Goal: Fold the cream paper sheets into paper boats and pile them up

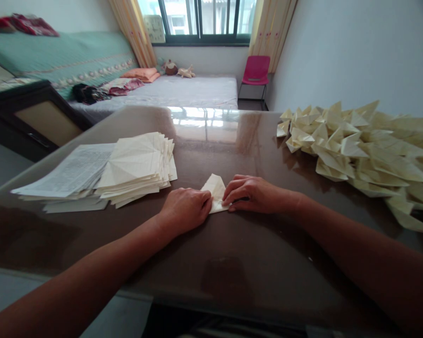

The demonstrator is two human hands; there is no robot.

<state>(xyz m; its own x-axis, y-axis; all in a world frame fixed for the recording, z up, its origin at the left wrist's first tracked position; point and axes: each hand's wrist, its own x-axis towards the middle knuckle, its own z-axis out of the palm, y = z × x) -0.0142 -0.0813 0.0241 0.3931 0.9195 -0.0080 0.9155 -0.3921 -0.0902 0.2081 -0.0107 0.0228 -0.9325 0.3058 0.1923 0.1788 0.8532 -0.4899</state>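
Observation:
A small cream folded paper [215, 190] lies on the glossy brown table [232, 253] in the middle of the view. My left hand [185, 209] is closed, its fingers curled and pressing on the paper's left edge. My right hand [252, 193] presses its fingertips together on the paper's right side. Both hands hold the piece flat against the tabletop. Part of the paper is hidden under my fingers.
A stack of creased cream sheets [137, 169] lies left of my hands, overlapping printed sheets [70, 176]. A large heap of folded paper pieces [366, 150] fills the table's right side. Beyond the table stand a bed [183, 91], a pink chair [255, 70] and a window.

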